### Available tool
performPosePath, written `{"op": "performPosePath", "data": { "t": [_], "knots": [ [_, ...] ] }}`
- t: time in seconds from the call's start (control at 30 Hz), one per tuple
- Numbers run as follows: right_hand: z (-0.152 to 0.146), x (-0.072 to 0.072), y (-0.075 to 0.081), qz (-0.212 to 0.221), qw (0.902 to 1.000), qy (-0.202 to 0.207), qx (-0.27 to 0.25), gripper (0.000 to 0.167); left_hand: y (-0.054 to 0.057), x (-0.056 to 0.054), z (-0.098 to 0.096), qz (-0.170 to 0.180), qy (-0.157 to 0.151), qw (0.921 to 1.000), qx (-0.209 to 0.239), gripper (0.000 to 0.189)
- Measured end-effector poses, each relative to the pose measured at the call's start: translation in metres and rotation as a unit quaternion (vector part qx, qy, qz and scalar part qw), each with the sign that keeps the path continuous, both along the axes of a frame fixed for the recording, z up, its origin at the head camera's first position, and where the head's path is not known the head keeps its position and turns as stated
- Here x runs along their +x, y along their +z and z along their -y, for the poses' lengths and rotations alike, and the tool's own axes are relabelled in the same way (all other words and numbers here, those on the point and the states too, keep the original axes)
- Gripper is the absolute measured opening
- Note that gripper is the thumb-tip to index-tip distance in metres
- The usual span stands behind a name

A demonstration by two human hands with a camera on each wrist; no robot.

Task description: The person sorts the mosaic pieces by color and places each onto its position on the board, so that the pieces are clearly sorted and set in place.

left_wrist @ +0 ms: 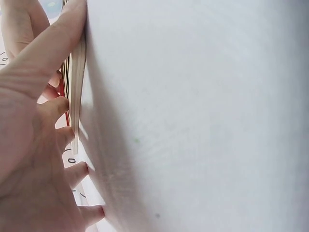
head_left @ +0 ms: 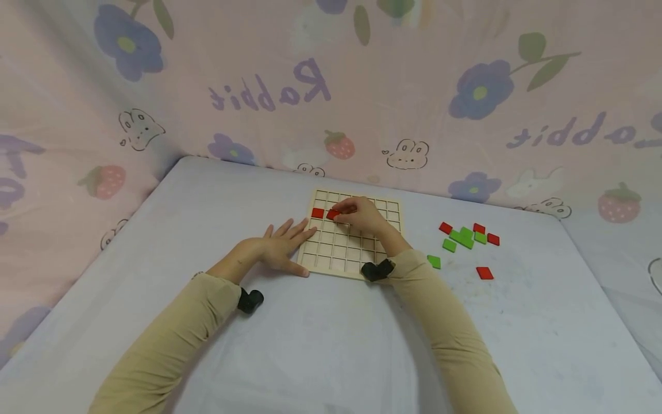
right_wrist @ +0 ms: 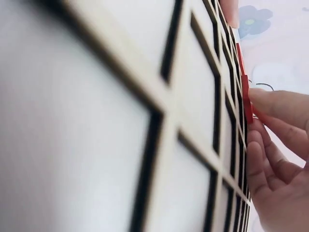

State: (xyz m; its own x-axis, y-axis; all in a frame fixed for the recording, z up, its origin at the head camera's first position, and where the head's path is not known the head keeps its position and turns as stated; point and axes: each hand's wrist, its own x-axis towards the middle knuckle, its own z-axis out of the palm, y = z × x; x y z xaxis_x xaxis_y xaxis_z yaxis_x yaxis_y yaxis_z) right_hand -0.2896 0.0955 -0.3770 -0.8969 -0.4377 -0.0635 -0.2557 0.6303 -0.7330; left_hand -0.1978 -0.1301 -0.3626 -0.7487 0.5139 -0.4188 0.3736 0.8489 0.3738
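Note:
A square wooden grid board (head_left: 338, 253) lies flat on the table. One red tile (head_left: 318, 213) sits in a cell near its upper left. Just right of that, my right hand (head_left: 364, 215) pinches a second red tile (right_wrist: 247, 99) between thumb and fingers at the board's surface; whether it lies fully in a cell I cannot tell. My left hand (head_left: 281, 248) is spread beside the board's left edge, its fingers straight. Thumb and fingertips touch that edge, and in the left wrist view the thumb (left_wrist: 53, 46) lies along the board's side.
Right of the board, several green tiles (head_left: 462, 238) lie in a loose cluster with red tiles (head_left: 493, 239) around them. A red tile (head_left: 484, 273) lies apart, nearer the front. A patterned curtain (head_left: 362, 86) hangs behind the white-covered table (head_left: 310, 345).

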Motion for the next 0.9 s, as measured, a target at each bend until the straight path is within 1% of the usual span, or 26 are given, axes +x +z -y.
{"op": "performPosePath", "data": {
  "t": [0.3,0.43,0.63,0.73,0.9],
  "knots": [
    [-0.0005,-0.0011,0.0008,0.011,0.9998,-0.005,-0.013,0.031,0.0023,-0.0006,-0.0022,0.002,0.002,1.0000,-0.002,0.099],
    [-0.0009,-0.0014,0.0009,0.014,0.9997,-0.003,-0.018,0.029,0.0021,-0.0012,-0.0023,0.001,0.003,1.0000,-0.004,0.099],
    [-0.0020,-0.0022,-0.0019,0.019,0.9997,0.002,-0.017,0.031,0.0004,-0.0016,-0.0022,0.002,0.003,1.0000,-0.004,0.099],
    [-0.0031,-0.0019,-0.0037,0.033,0.9988,-0.004,-0.035,0.034,-0.0010,-0.0013,-0.0015,0.003,0.006,1.0000,-0.001,0.099],
    [-0.0056,-0.0008,-0.0064,0.068,0.9939,-0.021,-0.084,0.036,-0.0012,-0.0009,-0.0005,0.007,0.010,0.9999,0.000,0.099]
  ]
}}
